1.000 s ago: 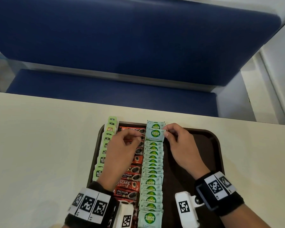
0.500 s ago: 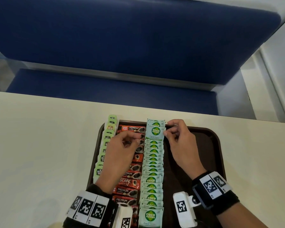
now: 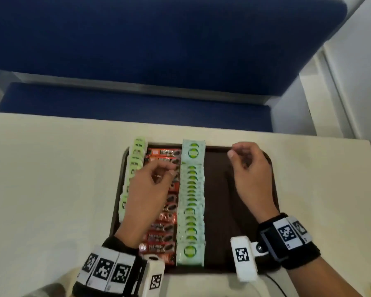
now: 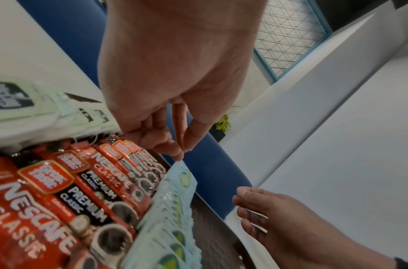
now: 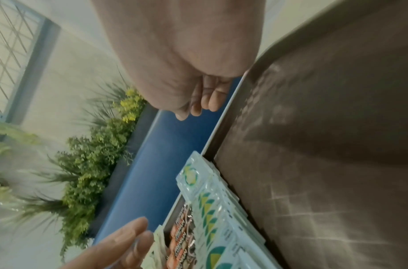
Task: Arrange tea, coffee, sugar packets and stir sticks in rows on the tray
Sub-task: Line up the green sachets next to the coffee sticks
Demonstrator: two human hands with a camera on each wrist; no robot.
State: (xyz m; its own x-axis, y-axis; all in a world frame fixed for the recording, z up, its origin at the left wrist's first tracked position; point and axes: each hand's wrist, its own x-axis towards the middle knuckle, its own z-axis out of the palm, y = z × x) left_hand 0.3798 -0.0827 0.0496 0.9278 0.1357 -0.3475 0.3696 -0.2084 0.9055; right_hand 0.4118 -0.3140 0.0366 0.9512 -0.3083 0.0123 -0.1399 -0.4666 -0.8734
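A dark brown tray (image 3: 223,211) holds three rows running away from me. Pale green tea bags (image 3: 135,163) lie at its left, red coffee sachets (image 3: 161,236) beside them, and mint sugar packets (image 3: 191,200) in the middle. My left hand (image 3: 168,171) hovers over the coffee row, fingers loosely curled and holding nothing. In the left wrist view its fingertips (image 4: 177,154) hang just above the far sugar packet (image 4: 182,174). My right hand (image 3: 237,156) is over the tray's bare right half near the far rim, loosely curled and empty.
The tray sits on a cream table (image 3: 51,189). A blue bench (image 3: 137,50) lies beyond the table's far edge. A black cable (image 3: 274,284) runs near the front edge by my right wrist. Green plants (image 5: 94,154) stand behind the bench.
Both hands have let go of the far sugar packet, which now lies at the top of its row. My right hand has moved right, over the bare part of the tray.
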